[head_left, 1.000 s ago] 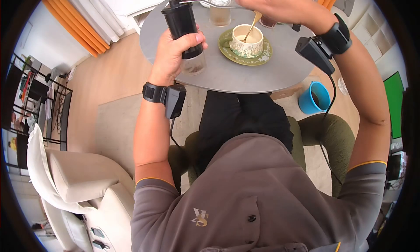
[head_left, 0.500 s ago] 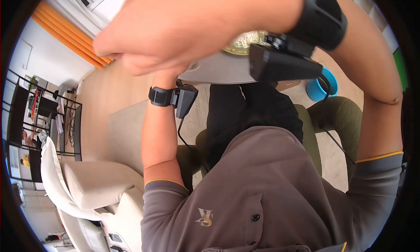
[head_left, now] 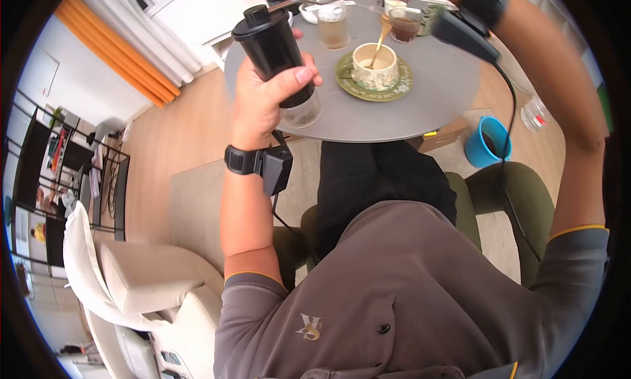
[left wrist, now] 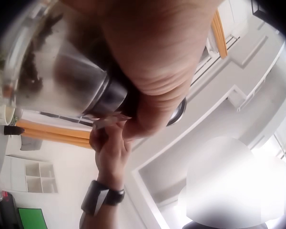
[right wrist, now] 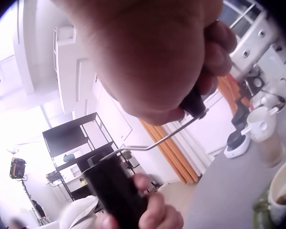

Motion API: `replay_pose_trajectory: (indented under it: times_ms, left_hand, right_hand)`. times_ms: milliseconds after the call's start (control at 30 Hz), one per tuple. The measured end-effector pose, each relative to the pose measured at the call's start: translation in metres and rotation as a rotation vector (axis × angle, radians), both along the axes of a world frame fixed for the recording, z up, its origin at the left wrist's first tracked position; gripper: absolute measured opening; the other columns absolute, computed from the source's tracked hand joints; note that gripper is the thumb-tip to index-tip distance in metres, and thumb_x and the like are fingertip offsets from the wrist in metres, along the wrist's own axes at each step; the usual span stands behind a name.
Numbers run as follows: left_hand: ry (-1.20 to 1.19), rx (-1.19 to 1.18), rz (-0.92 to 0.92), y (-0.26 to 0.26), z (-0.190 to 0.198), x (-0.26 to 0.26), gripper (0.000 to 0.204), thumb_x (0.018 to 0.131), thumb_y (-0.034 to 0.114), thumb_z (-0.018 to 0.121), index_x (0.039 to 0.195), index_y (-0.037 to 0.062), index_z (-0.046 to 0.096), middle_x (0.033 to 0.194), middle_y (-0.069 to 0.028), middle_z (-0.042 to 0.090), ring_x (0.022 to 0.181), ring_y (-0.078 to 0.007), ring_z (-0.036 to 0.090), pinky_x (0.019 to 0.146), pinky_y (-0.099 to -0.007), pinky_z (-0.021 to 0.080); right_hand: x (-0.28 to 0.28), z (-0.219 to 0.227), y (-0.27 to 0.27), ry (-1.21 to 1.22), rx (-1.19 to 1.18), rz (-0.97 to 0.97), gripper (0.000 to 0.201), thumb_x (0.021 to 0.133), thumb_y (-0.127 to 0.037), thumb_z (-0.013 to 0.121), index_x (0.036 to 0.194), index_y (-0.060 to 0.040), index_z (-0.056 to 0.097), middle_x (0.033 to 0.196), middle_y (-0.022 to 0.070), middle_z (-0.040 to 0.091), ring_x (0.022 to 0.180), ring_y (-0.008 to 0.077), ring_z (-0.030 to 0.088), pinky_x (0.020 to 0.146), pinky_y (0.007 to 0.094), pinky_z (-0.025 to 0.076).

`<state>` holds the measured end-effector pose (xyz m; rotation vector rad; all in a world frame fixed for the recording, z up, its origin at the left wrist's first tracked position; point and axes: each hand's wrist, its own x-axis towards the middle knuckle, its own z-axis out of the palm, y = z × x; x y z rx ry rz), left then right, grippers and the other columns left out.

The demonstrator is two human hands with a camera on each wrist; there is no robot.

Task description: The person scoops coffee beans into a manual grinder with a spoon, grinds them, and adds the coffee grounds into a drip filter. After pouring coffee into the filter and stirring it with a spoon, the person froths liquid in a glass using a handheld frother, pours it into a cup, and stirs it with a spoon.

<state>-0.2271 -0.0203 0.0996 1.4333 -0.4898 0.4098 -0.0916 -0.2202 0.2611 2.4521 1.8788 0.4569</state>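
Observation:
My left hand [head_left: 257, 106] grips the body of a black manual coffee grinder [head_left: 266, 47], thumb across its front. The grinder leans slightly above the near left part of the table. Its clear bottom jar [head_left: 302, 113] holds a little dark coffee, also seen close up in the left wrist view. A bent metal crank [right wrist: 152, 145] runs from the grinder's top to a black knob [right wrist: 194, 102], and my right hand [right wrist: 152, 62] has its fingers curled round that knob. In the head view the right hand is partly cut off at the top edge.
On the round grey table [head_left: 368, 126], a cup [head_left: 374, 80] with a gold spoon [head_left: 383, 34] sits on a green saucer [head_left: 351, 90]. Behind stand a glass with a white dripper [head_left: 334, 34] and a glass of dark drink [head_left: 405, 32]. A blue bucket [head_left: 476, 149] is on the floor.
My right hand swept left across the grinder, hiding it half a second ago, then swung back to the far right side with the crank. The left hand stays round the grinder.

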Motion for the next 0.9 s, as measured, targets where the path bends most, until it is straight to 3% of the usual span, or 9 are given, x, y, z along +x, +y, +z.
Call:
replay_pose_trajectory:
  times_ms: [167, 233, 300, 333, 400, 633, 667, 733, 900]
  left_hand:
    - [0.046, -0.164, 0.161, 0.013, -0.028, 0.029, 0.059, 0.091, 0.033, 0.077, 0.134, 0.0009, 0.052, 0.089, -0.0124, 0.068, 0.079, -0.023, 0.069, 0.075, -0.0358, 0.057]
    - [0.087, -0.106, 0.236, 0.019, -0.035, 0.037, 0.059, 0.094, 0.038, 0.076, 0.134, 0.0015, 0.054, 0.096, -0.0116, 0.07, 0.087, -0.0219, 0.069, 0.078, -0.0365, 0.057]
    - [0.141, -0.056, 0.233, 0.02, -0.03, 0.039, 0.058, 0.093, 0.037, 0.077, 0.133, 0.0011, 0.055, 0.097, -0.0116, 0.07, 0.09, -0.0214, 0.068, 0.08, -0.0362, 0.056]
    - [0.187, -0.018, 0.237, 0.019, -0.028, 0.038, 0.058, 0.092, 0.037, 0.077, 0.133, 0.0008, 0.055, 0.098, -0.0115, 0.07, 0.093, -0.0209, 0.067, 0.083, -0.0358, 0.055]
    - [0.277, 0.056, 0.249, 0.02, -0.024, 0.034, 0.057, 0.091, 0.035, 0.078, 0.132, 0.0001, 0.057, 0.1, -0.0114, 0.071, 0.098, -0.0199, 0.066, 0.087, -0.0351, 0.054]
    - [0.527, 0.291, 0.319, 0.029, 0.009, 0.039, 0.055, 0.088, 0.029, 0.08, 0.128, -0.0025, 0.061, 0.108, -0.0111, 0.072, 0.117, -0.0164, 0.061, 0.101, -0.0326, 0.048]
    - [0.153, 0.585, 0.479, 0.028, 0.007, 0.048, 0.051, 0.081, 0.024, 0.084, 0.119, -0.0036, 0.066, 0.106, -0.0117, 0.073, 0.111, -0.015, 0.065, 0.097, -0.0314, 0.05]
    - [0.301, 0.648, 0.497, 0.014, 0.023, 0.051, 0.055, 0.075, 0.022, 0.089, 0.117, -0.0036, 0.066, 0.101, -0.0108, 0.074, 0.096, -0.0177, 0.07, 0.089, -0.0326, 0.055]
    - [0.038, 0.39, 0.405, 0.015, 0.046, 0.054, 0.051, 0.071, 0.008, 0.089, 0.114, -0.0006, 0.062, 0.092, -0.0069, 0.073, 0.082, -0.0137, 0.069, 0.077, -0.0319, 0.058]
  right_hand:
    - [-0.051, 0.007, -0.014, 0.23, -0.059, 0.084, 0.028, 0.096, -0.02, 0.049, 0.099, 0.0051, 0.061, 0.08, 0.023, 0.065, 0.075, 0.0402, 0.064, 0.073, 0.0478, 0.052]
    - [-0.118, 0.031, 0.014, 0.421, -0.187, -0.275, 0.03, 0.095, -0.02, 0.05, 0.09, 0.0072, 0.063, 0.076, 0.0237, 0.063, 0.072, 0.0406, 0.063, 0.072, 0.0471, 0.052]
    - [-0.075, 0.034, 0.015, 0.381, -0.522, 0.576, 0.033, 0.094, -0.02, 0.052, 0.081, 0.008, 0.064, 0.077, 0.0264, 0.065, 0.076, 0.0424, 0.065, 0.074, 0.0477, 0.053]
    - [-0.065, 0.011, 0.018, 0.389, -0.512, 0.577, 0.033, 0.094, -0.02, 0.052, 0.081, 0.008, 0.064, 0.077, 0.0264, 0.065, 0.076, 0.0424, 0.065, 0.074, 0.0477, 0.053]
    - [-0.066, -0.037, 0.039, 0.106, 0.238, 0.733, 0.019, 0.088, -0.021, 0.06, 0.084, -0.0028, 0.059, 0.075, 0.0146, 0.061, 0.066, 0.0337, 0.063, 0.06, 0.0429, 0.05]
    - [-0.026, 0.014, 0.138, -0.174, -0.012, 0.851, 0.019, 0.094, -0.019, 0.057, 0.092, -0.0004, 0.062, 0.079, 0.0167, 0.067, 0.074, 0.0311, 0.067, 0.067, 0.0437, 0.053]
    - [-0.013, 0.018, 0.143, -0.242, -0.054, 0.874, 0.019, 0.095, -0.018, 0.057, 0.093, -0.0004, 0.063, 0.08, 0.0171, 0.067, 0.075, 0.0301, 0.068, 0.066, 0.0433, 0.053]
    - [-0.001, 0.027, 0.169, -0.371, -0.135, 0.914, 0.02, 0.098, -0.018, 0.056, 0.095, -0.0004, 0.064, 0.082, 0.0179, 0.069, 0.076, 0.0279, 0.07, 0.066, 0.0424, 0.053]
    - [0.095, 0.041, 0.127, 0.032, 0.132, 0.455, 0.034, 0.093, -0.021, 0.054, 0.077, 0.007, 0.065, 0.085, 0.0301, 0.068, 0.084, 0.0451, 0.068, 0.078, 0.0493, 0.053]
